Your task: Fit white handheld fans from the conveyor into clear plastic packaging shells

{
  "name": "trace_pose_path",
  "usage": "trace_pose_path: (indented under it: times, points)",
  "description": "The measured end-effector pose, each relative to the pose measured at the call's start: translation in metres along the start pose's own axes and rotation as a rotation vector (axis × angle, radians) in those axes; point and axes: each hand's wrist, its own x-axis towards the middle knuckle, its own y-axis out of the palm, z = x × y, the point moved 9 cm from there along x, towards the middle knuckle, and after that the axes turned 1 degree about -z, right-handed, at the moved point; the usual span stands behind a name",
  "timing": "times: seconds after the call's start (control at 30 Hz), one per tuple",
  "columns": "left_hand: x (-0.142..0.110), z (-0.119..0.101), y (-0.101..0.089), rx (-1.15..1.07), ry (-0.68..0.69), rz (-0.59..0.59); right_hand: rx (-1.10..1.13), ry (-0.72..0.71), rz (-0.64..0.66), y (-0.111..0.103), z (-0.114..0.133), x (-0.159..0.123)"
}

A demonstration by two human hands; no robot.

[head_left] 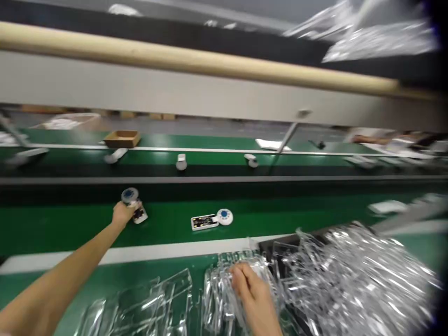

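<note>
At lower centre of the frame, your right grip (252, 293) is clenched on a heap of clear plastic trays (343, 284). Left of it, on the green conveyor belt (70, 228), your left grip (124, 213) grasps a white circuit-board device (140, 215), well apart from a similar blue-dialled device (212, 220).

a green conveyor belt (63, 228) carries a white electronic device (210, 220) with bare circuitry.

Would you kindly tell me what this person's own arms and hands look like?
The left hand and right hand are bare, without gloves, and the left forearm shows no sleeve. No watch or bracelet is visible on either wrist.
</note>
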Motion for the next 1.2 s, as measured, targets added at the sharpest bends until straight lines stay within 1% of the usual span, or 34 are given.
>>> trace_pose_path:
  times: [0.03,0.07,0.13,0.17,0.2,0.23,0.3,0.37,0.4,0.43,0.47,0.5,0.53,0.57,0.6,0.63,0.7,0.77,0.87,0.93,1.0,1.07,1.1,1.13,1.2]
  points:
    - [0.006,0.010,-0.005,0.056,-0.011,-0.023,-0.001,-0.030,0.058,0.019,0.002,-0.010]
    - [0.009,0.018,-0.011,0.099,0.006,-0.036,-0.008,-0.075,0.129,0.043,0.006,-0.022]
    - [0.006,0.034,-0.028,0.159,0.082,-0.045,-0.070,-0.197,0.262,0.093,0.020,-0.048]
    - [-0.001,0.044,-0.041,0.179,0.128,-0.049,-0.118,-0.260,0.310,0.114,0.027,-0.060]
    - [-0.011,0.057,-0.058,0.195,0.166,-0.057,-0.171,-0.315,0.339,0.130,0.033,-0.069]
    - [-0.024,0.073,-0.077,0.212,0.191,-0.072,-0.228,-0.370,0.352,0.143,0.039,-0.075]
    - [-0.061,0.117,-0.121,0.247,0.194,-0.121,-0.363,-0.496,0.342,0.157,0.048,-0.079]
    - [-0.105,0.171,-0.160,0.297,0.135,-0.185,-0.521,-0.693,0.321,0.168,0.055,-0.081]
    - [-0.129,0.200,-0.176,0.324,0.087,-0.221,-0.585,-0.819,0.316,0.174,0.057,-0.083]
    - [-0.151,0.227,-0.187,0.363,0.026,-0.258,-0.632,-0.940,0.313,0.181,0.058,-0.085]
    - [-0.172,0.255,-0.193,0.450,-0.076,-0.279,-0.659,-1.046,0.312,0.188,0.058,-0.088]
    - [-0.191,0.278,-0.194,0.491,-0.162,-0.276,-0.673,-1.123,0.308,0.193,0.058,-0.089]
    - [-0.205,0.295,-0.188,0.495,-0.211,-0.255,-0.682,-1.171,0.300,0.198,0.058,-0.089]
    - [-0.215,0.303,-0.180,0.496,-0.227,-0.247,-0.697,-1.190,0.288,0.202,0.059,-0.087]
    - [-0.222,0.304,-0.170,0.484,-0.221,-0.245,-0.719,-1.194,0.280,0.205,0.061,-0.085]
    - [-0.225,0.299,-0.158,0.464,-0.193,-0.242,-0.747,-1.195,0.280,0.207,0.064,-0.083]
    - [-0.226,0.278,-0.134,0.412,-0.112,-0.225,-0.809,-1.194,0.298,0.209,0.072,-0.080]
    - [-0.224,0.251,-0.109,0.356,-0.018,-0.164,-0.864,-1.185,0.337,0.207,0.080,-0.078]
    - [-0.226,0.213,-0.073,0.324,0.104,-0.038,-0.900,-1.140,0.385,0.196,0.085,-0.076]
    - [-0.232,0.195,-0.050,0.325,0.158,0.049,-0.889,-1.088,0.381,0.185,0.084,-0.073]
    - [-0.239,0.183,-0.030,0.323,0.203,0.114,-0.863,-1.053,0.360,0.173,0.081,-0.071]
    - [-0.245,0.173,-0.018,0.317,0.244,0.132,-0.841,-1.057,0.354,0.163,0.081,-0.072]
    - [-0.246,0.168,-0.016,0.311,0.257,0.127,-0.842,-1.066,0.356,0.159,0.082,-0.072]
    - [-0.244,0.164,-0.017,0.299,0.267,0.110,-0.851,-1.071,0.356,0.155,0.083,-0.073]
    - [-0.234,0.150,-0.028,0.245,0.292,0.068,-0.908,-1.044,0.359,0.148,0.083,-0.073]
